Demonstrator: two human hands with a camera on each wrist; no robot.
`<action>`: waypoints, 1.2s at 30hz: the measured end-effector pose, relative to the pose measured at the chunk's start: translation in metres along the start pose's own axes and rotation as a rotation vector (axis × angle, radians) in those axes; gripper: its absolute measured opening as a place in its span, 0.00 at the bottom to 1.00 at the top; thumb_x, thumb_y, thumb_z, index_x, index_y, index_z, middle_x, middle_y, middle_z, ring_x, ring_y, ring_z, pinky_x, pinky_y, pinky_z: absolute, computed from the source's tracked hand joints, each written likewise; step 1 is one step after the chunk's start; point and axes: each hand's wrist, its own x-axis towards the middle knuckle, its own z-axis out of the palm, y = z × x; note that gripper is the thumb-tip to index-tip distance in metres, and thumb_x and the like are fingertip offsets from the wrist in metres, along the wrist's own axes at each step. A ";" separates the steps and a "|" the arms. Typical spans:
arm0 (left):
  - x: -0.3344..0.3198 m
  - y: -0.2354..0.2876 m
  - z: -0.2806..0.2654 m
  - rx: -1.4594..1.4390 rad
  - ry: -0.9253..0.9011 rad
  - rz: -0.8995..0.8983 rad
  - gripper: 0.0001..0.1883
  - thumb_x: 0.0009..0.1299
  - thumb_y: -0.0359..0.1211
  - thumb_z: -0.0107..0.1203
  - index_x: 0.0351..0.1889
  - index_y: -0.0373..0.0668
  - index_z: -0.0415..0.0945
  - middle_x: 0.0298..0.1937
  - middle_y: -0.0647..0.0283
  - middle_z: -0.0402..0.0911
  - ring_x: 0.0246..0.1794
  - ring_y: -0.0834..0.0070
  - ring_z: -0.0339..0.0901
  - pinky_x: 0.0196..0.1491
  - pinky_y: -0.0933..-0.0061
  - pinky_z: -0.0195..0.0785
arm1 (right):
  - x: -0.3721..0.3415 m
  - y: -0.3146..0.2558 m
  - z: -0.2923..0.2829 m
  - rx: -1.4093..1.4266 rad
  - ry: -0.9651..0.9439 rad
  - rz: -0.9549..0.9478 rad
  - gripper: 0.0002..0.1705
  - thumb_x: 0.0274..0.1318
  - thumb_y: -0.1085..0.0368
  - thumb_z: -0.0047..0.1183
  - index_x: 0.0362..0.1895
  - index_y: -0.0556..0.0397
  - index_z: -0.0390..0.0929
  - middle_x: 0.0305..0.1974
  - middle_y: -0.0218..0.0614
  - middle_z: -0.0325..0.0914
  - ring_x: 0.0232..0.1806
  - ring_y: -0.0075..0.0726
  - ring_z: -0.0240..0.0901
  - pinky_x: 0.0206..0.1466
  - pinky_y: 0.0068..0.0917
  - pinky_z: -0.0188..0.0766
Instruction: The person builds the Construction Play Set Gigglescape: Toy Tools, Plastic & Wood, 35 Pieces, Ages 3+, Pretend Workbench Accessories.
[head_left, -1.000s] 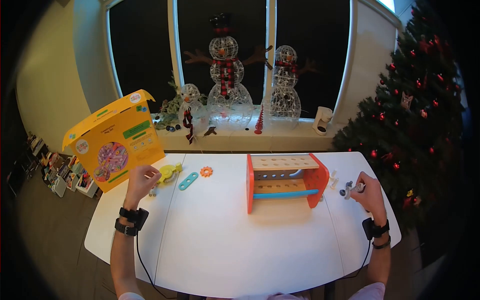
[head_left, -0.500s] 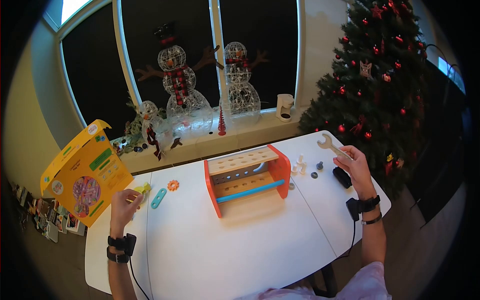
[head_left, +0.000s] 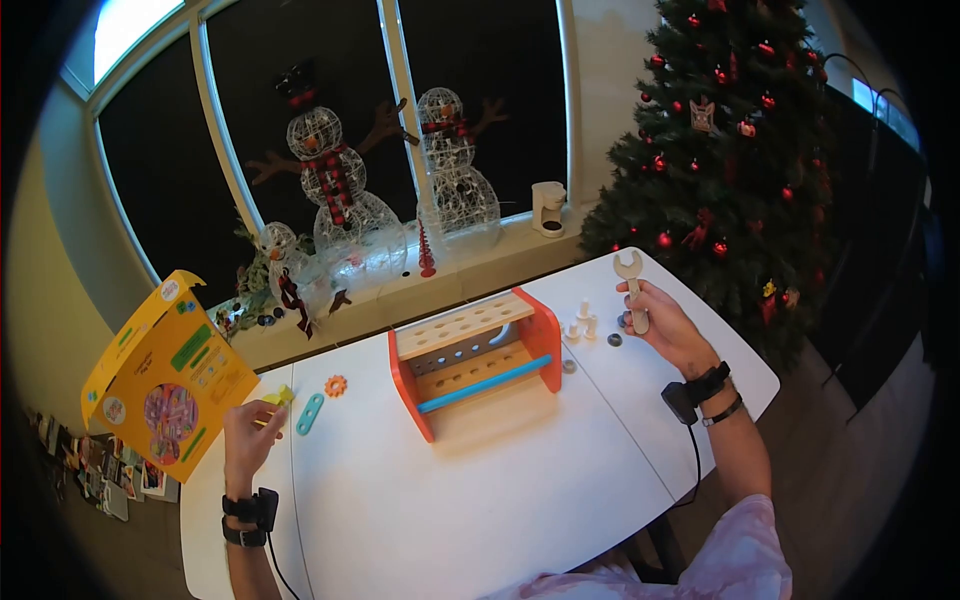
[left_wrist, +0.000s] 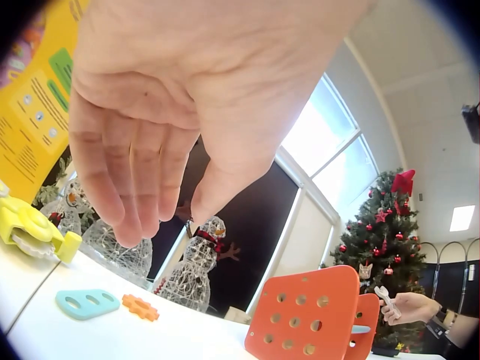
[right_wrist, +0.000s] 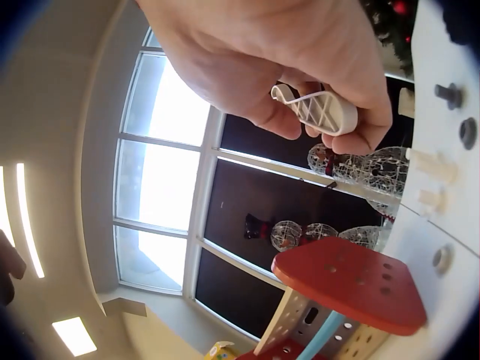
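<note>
My right hand (head_left: pixel 660 322) holds a beige toy wrench (head_left: pixel 635 290) by its handle, the forked head pointing up, above the table's right side. In the right wrist view the fingers curl round the wrench (right_wrist: pixel 322 111). My left hand (head_left: pixel 248 440) is raised at the left with loosely bent fingers and nothing in it. Close to it lie a yellow toy piece (left_wrist: pixel 30 229), partly behind the hand in the head view, a teal strip with holes (head_left: pixel 310 413) and an orange gear (head_left: pixel 336 385). A red-sided wooden toy toolbox (head_left: pixel 545 345) with a blue bar stands between the hands.
White pegs (head_left: pixel 583 325), a dark nut (head_left: pixel 614 340) and a grey nut (head_left: pixel 569 366) lie right of the toolbox. An open yellow carton (head_left: pixel 200 350) stands at the table's left edge. Beyond the table are a sill with wire snowmen (head_left: pixel 365 225) and a decorated tree (head_left: pixel 720 180).
My right hand has lifted the wrench from the right of the table and turned it upright, moving inward. The head view has swung right. The left hand remains raised, without a hold on anything.
</note>
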 end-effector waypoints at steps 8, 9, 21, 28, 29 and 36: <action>-0.003 0.008 0.003 -0.019 -0.016 0.016 0.14 0.77 0.35 0.71 0.44 0.29 0.91 0.29 0.57 0.92 0.25 0.74 0.90 0.30 0.76 0.80 | 0.070 0.047 0.039 -1.204 0.149 -0.259 0.14 0.66 0.60 0.70 0.50 0.54 0.94 0.41 0.46 0.94 0.45 0.49 0.91 0.49 0.46 0.86; -0.004 0.008 0.003 -0.017 -0.018 0.003 0.14 0.77 0.35 0.71 0.44 0.29 0.91 0.29 0.57 0.92 0.26 0.74 0.90 0.30 0.76 0.80 | 0.080 0.054 0.040 -1.203 0.149 -0.260 0.14 0.66 0.60 0.70 0.50 0.54 0.94 0.41 0.46 0.94 0.45 0.49 0.91 0.49 0.46 0.86; -0.006 -0.002 0.003 -0.061 -0.019 0.002 0.14 0.76 0.35 0.72 0.44 0.28 0.91 0.29 0.55 0.92 0.27 0.72 0.90 0.33 0.74 0.83 | 0.146 0.085 0.066 -1.641 -0.041 -0.031 0.19 0.54 0.63 0.78 0.51 0.51 0.95 0.53 0.51 0.93 0.55 0.59 0.92 0.58 0.50 0.90; -0.005 0.002 0.006 -0.055 -0.039 0.012 0.13 0.77 0.34 0.72 0.43 0.29 0.91 0.29 0.56 0.92 0.27 0.72 0.90 0.34 0.73 0.84 | 0.144 0.092 0.066 -1.704 -0.003 -0.050 0.13 0.61 0.65 0.70 0.48 0.54 0.95 0.51 0.55 0.93 0.55 0.61 0.92 0.58 0.50 0.90; -0.005 0.003 0.006 -0.059 -0.039 0.018 0.13 0.77 0.34 0.72 0.43 0.29 0.91 0.30 0.56 0.92 0.27 0.72 0.90 0.34 0.73 0.84 | 0.144 0.092 0.066 -1.694 0.006 -0.034 0.13 0.60 0.66 0.70 0.48 0.55 0.95 0.50 0.55 0.93 0.55 0.62 0.92 0.58 0.50 0.90; -0.007 0.006 0.006 -0.074 -0.035 0.024 0.13 0.77 0.34 0.72 0.43 0.29 0.91 0.30 0.56 0.92 0.27 0.72 0.90 0.34 0.73 0.84 | 0.117 0.076 0.069 -1.512 -0.045 0.105 0.11 0.56 0.69 0.71 0.44 0.54 0.96 0.39 0.49 0.95 0.39 0.53 0.95 0.47 0.44 0.92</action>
